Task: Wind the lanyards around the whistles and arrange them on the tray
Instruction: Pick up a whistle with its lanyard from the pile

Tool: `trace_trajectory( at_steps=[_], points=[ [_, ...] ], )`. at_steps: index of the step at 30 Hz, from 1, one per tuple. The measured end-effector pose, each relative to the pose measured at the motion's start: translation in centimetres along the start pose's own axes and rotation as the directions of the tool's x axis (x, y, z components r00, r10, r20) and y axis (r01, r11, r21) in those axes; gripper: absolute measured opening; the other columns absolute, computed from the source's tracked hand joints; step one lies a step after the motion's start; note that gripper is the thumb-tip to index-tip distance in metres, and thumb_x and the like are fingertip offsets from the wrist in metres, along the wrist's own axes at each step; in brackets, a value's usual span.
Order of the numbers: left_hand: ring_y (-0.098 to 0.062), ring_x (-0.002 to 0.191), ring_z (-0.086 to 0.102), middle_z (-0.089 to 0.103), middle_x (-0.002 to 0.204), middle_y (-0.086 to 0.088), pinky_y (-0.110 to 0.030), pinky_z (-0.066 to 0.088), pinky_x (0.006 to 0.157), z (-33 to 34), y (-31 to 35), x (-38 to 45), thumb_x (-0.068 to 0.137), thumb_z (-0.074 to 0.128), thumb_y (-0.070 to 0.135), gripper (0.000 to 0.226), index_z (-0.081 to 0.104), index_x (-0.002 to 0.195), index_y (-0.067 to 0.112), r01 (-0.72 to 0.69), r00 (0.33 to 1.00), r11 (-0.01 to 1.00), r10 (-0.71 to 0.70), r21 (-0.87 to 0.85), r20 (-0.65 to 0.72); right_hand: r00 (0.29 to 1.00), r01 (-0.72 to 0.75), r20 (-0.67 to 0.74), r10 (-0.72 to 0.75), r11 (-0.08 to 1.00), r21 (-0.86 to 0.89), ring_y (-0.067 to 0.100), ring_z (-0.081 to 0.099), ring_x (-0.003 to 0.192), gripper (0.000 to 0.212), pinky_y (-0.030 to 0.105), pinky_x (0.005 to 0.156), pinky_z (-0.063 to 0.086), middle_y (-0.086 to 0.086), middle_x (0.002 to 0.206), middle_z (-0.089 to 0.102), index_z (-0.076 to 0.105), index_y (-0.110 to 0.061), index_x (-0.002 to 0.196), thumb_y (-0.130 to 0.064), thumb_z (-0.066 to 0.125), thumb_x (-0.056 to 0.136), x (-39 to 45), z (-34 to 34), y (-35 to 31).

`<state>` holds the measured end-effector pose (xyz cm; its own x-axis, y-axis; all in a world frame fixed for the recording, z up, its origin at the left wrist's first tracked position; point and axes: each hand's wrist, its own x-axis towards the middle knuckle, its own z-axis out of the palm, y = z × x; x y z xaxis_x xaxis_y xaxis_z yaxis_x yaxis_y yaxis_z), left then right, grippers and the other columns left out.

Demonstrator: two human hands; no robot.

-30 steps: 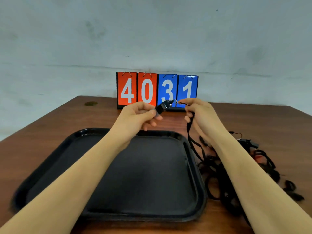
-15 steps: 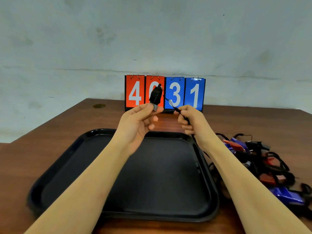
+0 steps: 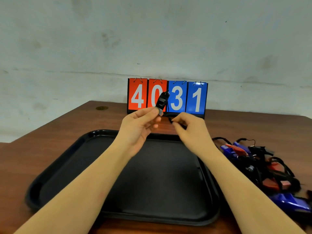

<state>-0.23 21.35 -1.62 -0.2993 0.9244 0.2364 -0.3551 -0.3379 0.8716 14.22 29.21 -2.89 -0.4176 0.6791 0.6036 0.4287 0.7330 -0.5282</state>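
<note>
Left hand (image 3: 140, 123): raised over tray (image 3: 70, 159), pinching black whistle (image 3: 162, 102) upright. Right hand (image 3: 189, 127): alongside, fingers closed on its lanyard (image 3: 170, 120).

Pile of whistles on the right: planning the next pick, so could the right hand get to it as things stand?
Probably yes. The pile of whistles lies open on the table beside the tray, nothing covering it, but the right hand is pinching the lanyard and must let go first.

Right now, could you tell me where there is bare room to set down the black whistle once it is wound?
The black tray has nothing lying in it. Bare table lies left of it, up to the scoreboard. The right side is crowded with tangled whistles.
</note>
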Motion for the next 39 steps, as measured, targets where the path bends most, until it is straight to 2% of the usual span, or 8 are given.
trace_trajectory(
  at_steps=[3,8,13,18,21,26,34,39],
  points=[
    [-0.008,0.068,0.064,0.070,0.080,-0.003,-0.019,0.053,0.062,0.1,-0.3,-0.3,0.080,0.066,0.009,0.015,0.070,0.094,0.010,-0.083,0.987,0.980,0.106,0.183,-0.121,0.982,0.153,0.143,-0.125,0.966,-0.209,0.011,0.058,0.088,0.013,0.031,0.078,0.051,-0.004,0.098,0.063,0.063,-0.017,0.100,-0.019,0.056,0.089,-0.3,0.6,-0.3],
    [-0.014,0.075,0.070,0.072,0.082,-0.003,-0.029,0.057,0.074,-0.1,-0.8,-0.2,0.078,0.071,0.013,0.013,0.070,0.091,0.014,-0.157,0.946,0.836,0.279,0.525,-0.162,0.939,0.305,0.209,-0.273,0.942,-0.140,0.008,0.058,0.086,0.011,0.033,0.076,0.053,-0.008,0.094,0.063,0.065,-0.017,0.096,-0.018,0.059,0.086,-0.8,0.4,-1.2],
    [-0.007,0.074,0.069,0.070,0.082,0.002,-0.019,0.056,0.070,-0.3,-1.1,-0.2,0.080,0.069,0.011,0.015,0.070,0.095,0.011,-0.206,0.945,0.685,0.324,0.699,-0.040,0.888,0.459,0.102,-0.448,0.872,-0.172,0.010,0.058,0.088,0.014,0.024,0.074,0.051,-0.004,0.094,0.064,0.065,-0.015,0.099,-0.016,0.058,0.087,-0.9,0.1,-1.4],
    [-0.007,0.093,0.063,0.068,0.100,0.002,-0.019,0.050,0.086,-0.3,-1.4,-0.4,0.083,0.066,0.011,0.026,0.068,0.108,0.017,-0.287,0.945,0.532,0.291,0.796,0.146,0.873,0.461,-0.057,-0.484,0.858,-0.224,0.007,0.052,0.088,0.022,0.013,0.076,0.040,-0.002,0.093,0.062,0.065,-0.014,0.096,-0.025,0.048,0.089,-0.5,-0.7,-0.9],
    [-0.005,0.093,0.062,0.068,0.100,0.004,-0.015,0.048,0.083,-0.1,-1.7,-0.5,0.082,0.067,0.010,0.028,0.067,0.109,0.017,-0.290,0.950,0.524,0.257,0.801,0.176,0.915,0.383,-0.072,-0.396,0.912,-0.147,0.008,0.053,0.089,0.012,0.017,0.076,0.043,-0.002,0.095,0.060,0.065,-0.014,0.097,-0.016,0.055,0.090,-0.4,-0.7,-0.7],
    [-0.002,0.080,0.064,0.067,0.086,0.007,-0.007,0.049,0.071,0.1,-1.5,-0.5,0.076,0.072,0.009,0.019,0.065,0.091,0.019,-0.238,0.967,0.612,0.219,0.754,0.128,0.995,0.090,-0.056,-0.081,0.980,0.177,-0.004,0.061,0.081,0.010,0.009,0.078,0.048,-0.015,0.081,0.063,0.066,-0.018,0.094,-0.013,0.060,0.088,-0.6,-1.1,-1.1],
    [0.000,0.076,0.066,0.069,0.079,0.008,-0.009,0.051,0.073,0.2,-1.0,-0.9,0.073,0.075,0.009,0.018,0.067,0.083,0.021,-0.257,0.965,0.657,0.143,0.708,0.218,0.989,-0.147,0.074,0.126,0.869,0.472,0.010,0.068,0.080,0.007,0.022,0.076,0.055,-0.001,0.079,0.072,0.072,-0.019,0.083,-0.014,0.069,0.079,-0.6,-2.3,-0.9],
    [-0.009,0.076,0.068,0.070,0.075,0.005,-0.018,0.054,0.073,0.4,-0.6,-0.9,0.074,0.071,-0.001,0.019,0.067,0.084,0.015,-0.247,0.967,0.826,0.181,0.506,0.177,0.970,-0.229,0.070,0.233,0.779,0.584,0.020,0.067,0.078,0.015,0.030,0.072,0.057,0.002,0.077,0.071,0.072,-0.017,0.080,-0.004,0.064,0.080,-0.3,-2.2,-1.0]
  ],
)
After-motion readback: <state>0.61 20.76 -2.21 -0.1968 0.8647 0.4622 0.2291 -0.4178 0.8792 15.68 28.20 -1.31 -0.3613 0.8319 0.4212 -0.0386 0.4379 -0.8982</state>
